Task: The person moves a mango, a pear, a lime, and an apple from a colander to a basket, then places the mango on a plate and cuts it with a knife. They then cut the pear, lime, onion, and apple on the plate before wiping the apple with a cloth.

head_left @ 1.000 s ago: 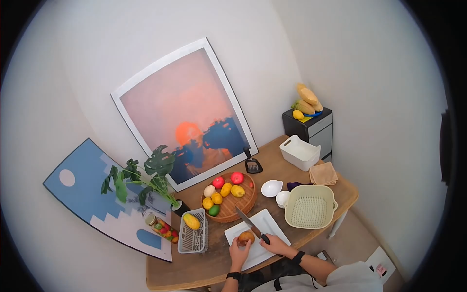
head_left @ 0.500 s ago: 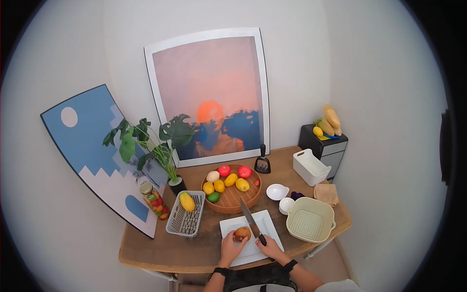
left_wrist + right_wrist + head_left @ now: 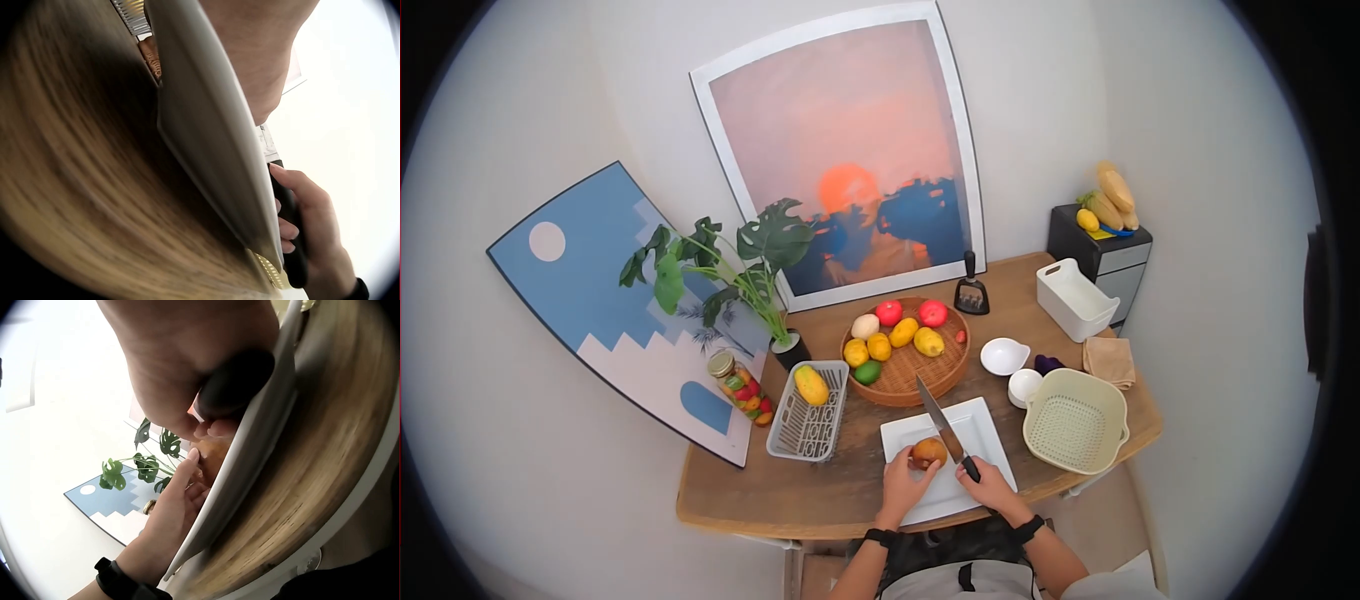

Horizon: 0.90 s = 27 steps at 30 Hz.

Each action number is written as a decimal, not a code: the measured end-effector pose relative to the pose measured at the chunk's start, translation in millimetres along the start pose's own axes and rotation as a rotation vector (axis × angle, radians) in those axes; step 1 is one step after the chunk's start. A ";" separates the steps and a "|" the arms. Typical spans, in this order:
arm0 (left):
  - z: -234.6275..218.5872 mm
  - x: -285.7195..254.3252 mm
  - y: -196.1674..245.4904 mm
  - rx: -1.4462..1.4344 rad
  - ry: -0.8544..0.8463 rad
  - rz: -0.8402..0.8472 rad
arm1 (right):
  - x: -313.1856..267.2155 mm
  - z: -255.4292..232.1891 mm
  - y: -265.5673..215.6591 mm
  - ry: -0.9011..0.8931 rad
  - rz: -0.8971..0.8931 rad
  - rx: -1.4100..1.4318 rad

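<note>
Clasping brown fruit [image 3: 929,453] on white plate [image 3: 985,437] with left hand [image 3: 906,487], gripping knife [image 3: 941,418] with right hand [image 3: 988,486]. Can see mixed produce [image 3: 904,333] in wicker basket [image 3: 912,375], yellow fruit [image 3: 811,385] in grey basket [image 3: 805,456]. Reaching in from table's [image 3: 750,495] near edge.

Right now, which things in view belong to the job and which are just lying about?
Looks part of the job:
brown fruit, held by the left hand
knife, gripped by the right hand
white plate beneath

Looks idle:
round fruit basket
grey basket
cream basket
white bin
cloth
jar
potted plant
</note>
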<state>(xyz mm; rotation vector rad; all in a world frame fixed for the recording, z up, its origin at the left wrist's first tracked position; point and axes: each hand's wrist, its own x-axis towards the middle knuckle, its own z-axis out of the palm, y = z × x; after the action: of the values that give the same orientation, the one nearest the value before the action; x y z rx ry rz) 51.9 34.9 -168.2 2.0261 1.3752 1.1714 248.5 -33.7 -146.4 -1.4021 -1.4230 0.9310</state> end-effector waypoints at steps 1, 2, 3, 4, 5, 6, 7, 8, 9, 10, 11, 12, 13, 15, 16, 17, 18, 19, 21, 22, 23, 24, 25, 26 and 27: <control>1.1 -0.6 -0.5 0.022 0.026 0.023 | 4.0 4.4 16.9 0.019 -0.102 0.029; 0.9 -1.2 0.8 0.044 0.049 0.046 | 3.1 2.0 9.3 0.012 -0.047 -0.001; 0.7 -0.7 2.1 0.023 0.052 0.054 | 2.1 0.6 3.5 0.018 -0.018 0.015; 2.0 -4.0 -1.4 -0.003 0.026 0.024 | 0.5 0.7 -0.6 0.024 0.008 0.031; 3.4 -3.5 -5.4 -0.029 0.006 -0.003 | -1.4 0.9 -3.1 0.033 -0.011 0.042; 4.8 -1.7 -8.7 -0.058 -0.008 -0.028 | -0.7 0.5 0.5 0.008 -0.026 0.029; 4.2 -2.1 -5.0 -0.041 0.035 -0.016 | 0.8 -0.7 1.3 -0.021 -0.016 0.008; 3.5 -1.4 -3.2 -0.047 0.041 -0.024 | 2.6 -2.5 1.5 -0.048 -0.007 -0.016; 3.0 -1.0 -2.3 -0.056 0.045 -0.029 | 3.4 -2.5 3.0 -0.031 -0.011 -0.012; 3.2 -1.9 -3.0 -0.065 0.045 -0.035 | 2.7 -1.3 4.8 -0.012 -0.012 -0.007; 2.8 -1.8 -4.2 -0.053 0.048 0.004 | 3.5 -0.6 5.7 0.007 -0.013 -0.003; 2.5 -1.6 -5.1 -0.066 0.047 0.002 | 4.1 -0.7 5.5 -0.007 -0.011 -0.010; 3.1 -2.0 -6.0 -0.077 0.046 -0.001 | 3.7 -1.5 4.2 -0.023 -0.008 -0.015; 4.4 -3.6 -6.7 -0.118 0.049 -0.015 | 3.7 -2.5 -1.7 -0.065 0.037 -0.016; 4.3 -3.7 -4.9 -0.148 0.055 -0.022 | 3.0 -1.2 -0.4 -0.032 0.026 -0.003; 2.0 -2.7 -5.2 -0.180 0.061 -0.028 | 2.0 0.9 3.1 0.002 0.013 0.009; -0.9 -1.4 -6.5 -0.155 0.043 -0.002 | 2.2 2.5 3.8 0.035 0.000 0.017; -2.8 -0.6 -4.7 -0.133 0.027 0.022 | 0.7 0.8 -1.4 0.020 0.020 0.016; -0.9 0.3 -6.4 -0.074 0.007 0.079 | 4.9 0.3 2.6 -0.044 -0.017 0.006; -2.7 1.9 -3.5 -0.039 -0.004 0.108 | 5.2 0.6 2.7 -0.078 -0.032 0.003; -5.0 3.0 -0.4 -0.001 -0.018 0.135 | 7.0 -0.5 1.6 -0.092 0.012 -0.026; -8.1 2.8 2.9 0.037 -0.036 0.162 | 10.0 -2.8 -0.7 -0.105 0.057 -0.053; -9.9 1.2 6.0 0.061 -0.054 0.139 | 10.5 -3.1 -2.9 -0.116 0.102 -0.080; -10.4 0.6 9.6 0.083 -0.070 0.118 | 8.8 -1.6 -2.6 -0.091 0.084 -0.057; -10.4 0.5 11.3 0.104 -0.084 0.099 | 7.1 -0.4 -2.1 -0.065 0.064 -0.036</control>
<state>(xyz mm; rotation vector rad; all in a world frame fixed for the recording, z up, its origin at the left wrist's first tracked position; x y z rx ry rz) 49.6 29.5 -154.0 2.2131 1.3337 1.0615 248.6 -26.8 -143.6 -1.4629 -1.4565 1.0042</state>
